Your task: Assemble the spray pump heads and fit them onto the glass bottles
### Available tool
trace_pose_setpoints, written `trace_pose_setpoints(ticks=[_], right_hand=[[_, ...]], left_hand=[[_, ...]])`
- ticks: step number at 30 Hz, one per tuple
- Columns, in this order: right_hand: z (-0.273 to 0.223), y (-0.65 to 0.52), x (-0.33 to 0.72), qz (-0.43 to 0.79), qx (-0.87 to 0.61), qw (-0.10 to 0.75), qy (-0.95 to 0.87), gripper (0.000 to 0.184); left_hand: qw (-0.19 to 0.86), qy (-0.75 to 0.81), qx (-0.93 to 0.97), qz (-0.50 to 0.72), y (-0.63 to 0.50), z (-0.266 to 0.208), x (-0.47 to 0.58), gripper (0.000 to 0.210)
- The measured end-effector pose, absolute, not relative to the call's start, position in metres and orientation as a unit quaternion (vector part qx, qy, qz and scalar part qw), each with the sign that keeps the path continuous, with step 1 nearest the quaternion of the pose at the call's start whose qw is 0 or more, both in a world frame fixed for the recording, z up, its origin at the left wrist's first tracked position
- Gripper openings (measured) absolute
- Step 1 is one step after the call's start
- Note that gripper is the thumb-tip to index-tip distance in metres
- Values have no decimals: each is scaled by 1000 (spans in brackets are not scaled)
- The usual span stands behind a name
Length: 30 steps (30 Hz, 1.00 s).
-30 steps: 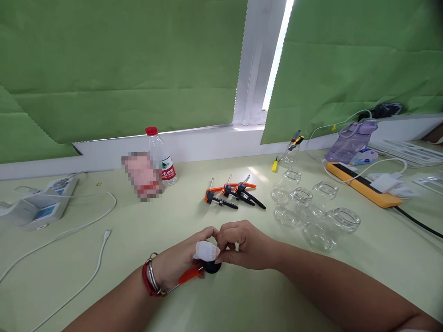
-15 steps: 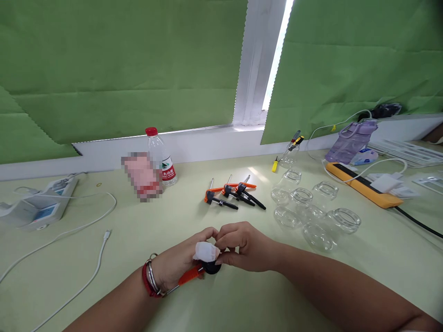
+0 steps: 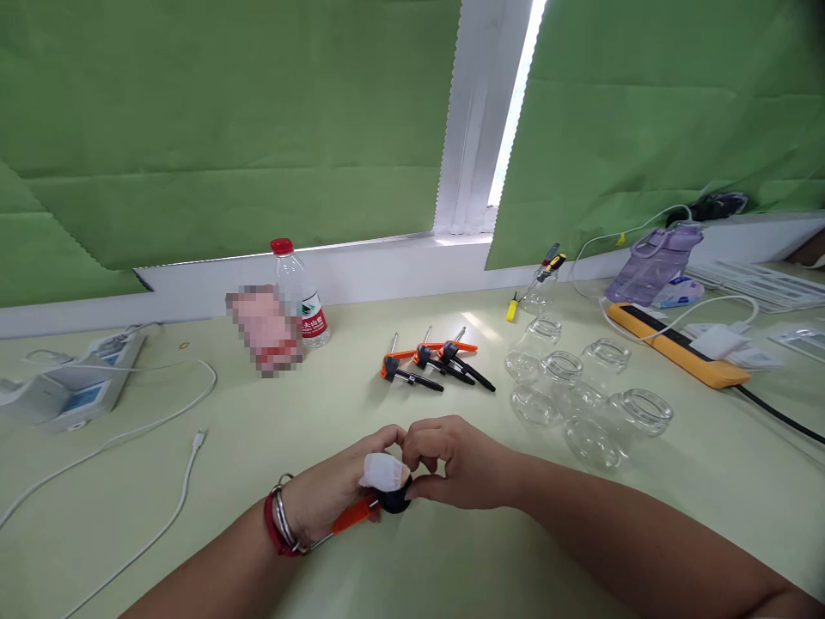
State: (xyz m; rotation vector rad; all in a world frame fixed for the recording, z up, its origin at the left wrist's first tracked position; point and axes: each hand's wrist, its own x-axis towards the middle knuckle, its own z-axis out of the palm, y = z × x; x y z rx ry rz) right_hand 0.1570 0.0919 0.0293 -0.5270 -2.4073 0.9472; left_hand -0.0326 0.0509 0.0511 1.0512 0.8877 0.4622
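Well short of the far edge of the surface [image 3: 251,438], the orange-and-black piece [image 3: 352,514] is held in the left hand [image 3: 326,497]. Its black end [image 3: 394,502] is met by the right hand [image 3: 467,464]; whether it is pinched cannot be told. Grip could be lost if the thumb's white wrapping [image 3: 381,472] slides.

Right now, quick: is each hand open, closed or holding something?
Left hand: closed, holding an orange-and-black tool.
Right hand: fingers curled, thumb at the tool's black end; whether it grips cannot be told.
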Motion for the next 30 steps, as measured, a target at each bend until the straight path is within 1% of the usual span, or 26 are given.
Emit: trace_pose_setpoints(ticks=[3, 11, 20, 30], right_hand=[[29, 91, 156, 341, -220, 248, -880, 17], [25, 90, 156, 391, -218, 251, -858, 14], [27, 90, 156, 413, -202, 264, -848, 14], [27, 89, 155, 462, -221, 262, -818, 13]], left_hand=[[747, 405, 482, 213, 51, 50, -33, 26], [746, 399, 487, 216, 52, 49, -34, 27], [745, 404, 485, 214, 52, 49, -34, 25], [749, 397, 482, 221, 52, 49, -33, 26]])
